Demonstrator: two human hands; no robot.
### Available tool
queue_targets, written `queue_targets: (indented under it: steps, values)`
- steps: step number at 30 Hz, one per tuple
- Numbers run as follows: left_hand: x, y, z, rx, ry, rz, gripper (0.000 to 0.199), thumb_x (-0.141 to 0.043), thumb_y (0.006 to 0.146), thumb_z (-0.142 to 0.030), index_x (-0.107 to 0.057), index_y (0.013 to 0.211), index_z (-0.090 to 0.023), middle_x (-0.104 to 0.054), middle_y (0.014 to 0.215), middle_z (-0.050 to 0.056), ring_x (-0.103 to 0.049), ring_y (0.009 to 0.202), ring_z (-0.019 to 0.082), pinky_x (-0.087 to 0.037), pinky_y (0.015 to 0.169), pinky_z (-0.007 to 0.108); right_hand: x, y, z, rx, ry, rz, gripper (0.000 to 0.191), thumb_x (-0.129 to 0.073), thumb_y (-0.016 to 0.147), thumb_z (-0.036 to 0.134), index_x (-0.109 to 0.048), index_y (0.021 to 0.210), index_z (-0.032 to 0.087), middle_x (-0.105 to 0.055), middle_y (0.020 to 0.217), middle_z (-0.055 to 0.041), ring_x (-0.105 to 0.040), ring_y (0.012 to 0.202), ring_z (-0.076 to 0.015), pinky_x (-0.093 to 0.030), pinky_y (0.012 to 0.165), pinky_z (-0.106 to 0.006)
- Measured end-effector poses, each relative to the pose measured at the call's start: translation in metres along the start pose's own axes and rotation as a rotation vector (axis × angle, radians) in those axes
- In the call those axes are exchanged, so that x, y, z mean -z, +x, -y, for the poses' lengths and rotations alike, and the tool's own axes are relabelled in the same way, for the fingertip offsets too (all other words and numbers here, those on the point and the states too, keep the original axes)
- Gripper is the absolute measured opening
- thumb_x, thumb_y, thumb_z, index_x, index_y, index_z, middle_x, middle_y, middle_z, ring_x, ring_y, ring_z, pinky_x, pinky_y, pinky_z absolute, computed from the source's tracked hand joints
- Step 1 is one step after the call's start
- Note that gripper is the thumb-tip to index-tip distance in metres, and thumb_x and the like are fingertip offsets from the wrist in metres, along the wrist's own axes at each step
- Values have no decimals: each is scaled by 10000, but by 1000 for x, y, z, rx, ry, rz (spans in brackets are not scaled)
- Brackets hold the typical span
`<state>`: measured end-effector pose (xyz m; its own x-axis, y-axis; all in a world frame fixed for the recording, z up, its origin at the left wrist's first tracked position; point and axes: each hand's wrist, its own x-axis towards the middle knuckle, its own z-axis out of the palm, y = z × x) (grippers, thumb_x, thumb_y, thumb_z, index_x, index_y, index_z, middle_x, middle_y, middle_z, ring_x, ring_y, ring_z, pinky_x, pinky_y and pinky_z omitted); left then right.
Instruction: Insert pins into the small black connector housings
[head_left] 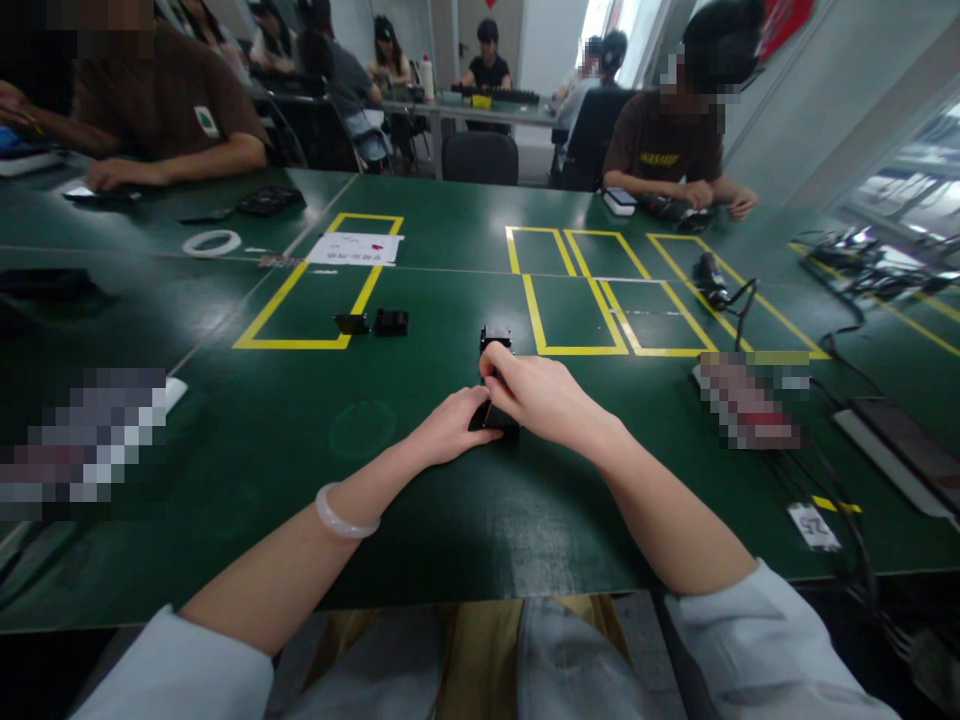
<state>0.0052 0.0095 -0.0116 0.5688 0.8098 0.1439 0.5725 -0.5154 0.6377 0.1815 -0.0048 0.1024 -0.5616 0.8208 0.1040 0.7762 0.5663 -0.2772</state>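
My left hand (456, 425) is closed around the side of a small black block-shaped part (501, 420) on the green table, its thumb along the near edge. My right hand (544, 395) bends over the same part from the right, fingers curled in a pinch. Whatever lies between those fingertips is hidden. Just beyond the knuckles a second black piece (496, 336) shows; whether it joins the held part I cannot tell. To the left, a thin upright black piece (352, 323) and a black block (391, 321) stand side by side.
Yellow tape outlines (577, 350) mark the green table (450, 540). A white paper sheet (356, 248), a tape roll (211, 243) and a dark device (712, 280) with cables lie farther out. Phone-like blurred devices flank me. Co-workers sit across the table.
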Motion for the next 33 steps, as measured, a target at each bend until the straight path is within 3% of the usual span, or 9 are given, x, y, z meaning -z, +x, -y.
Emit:
queue_targets:
  steps: [6,13,19,27,33]
  values:
    - [0,0,-1,-16,-4,-7,494,-700,841,-365,-525,1264,-179,-611,1299,111,-591,1174,321,-467,1000,462,0,0,0,4,-3,5,225,-378,1011,350,-527,1083,198,-673,843,-23,-578,698,-148,-286,596,-251]
    - [-1,1,-1,-3,4,-7,412,-704,833,-354,-563,1175,-172,-642,1217,109,-612,1120,319,-484,973,465,0,0,3,3,-6,11,194,-377,991,256,-523,1103,193,-690,915,-35,-596,735,-149,-302,614,-253]
    - [-1,0,1,-26,-3,-15,474,-697,836,-372,-531,1241,-191,-628,1263,99,-607,1147,319,-483,978,455,-1,-1,1,7,-30,9,208,-390,1003,325,-522,1097,195,-692,891,-36,-605,728,-158,-293,606,-257]
    - [-1,-1,2,-21,-35,-14,446,-692,839,-386,-557,1214,-186,-619,1291,112,-585,1186,327,-468,1010,480,2,-3,3,70,-11,20,170,-397,990,265,-520,1084,198,-695,912,-32,-607,737,-152,-281,593,-258]
    - [0,-1,2,-3,-35,17,410,-683,848,-382,-574,1194,-189,-638,1254,103,-606,1151,320,-477,996,471,0,-2,1,43,-44,23,213,-397,1007,350,-531,1073,199,-693,856,-32,-602,709,-156,-275,594,-261]
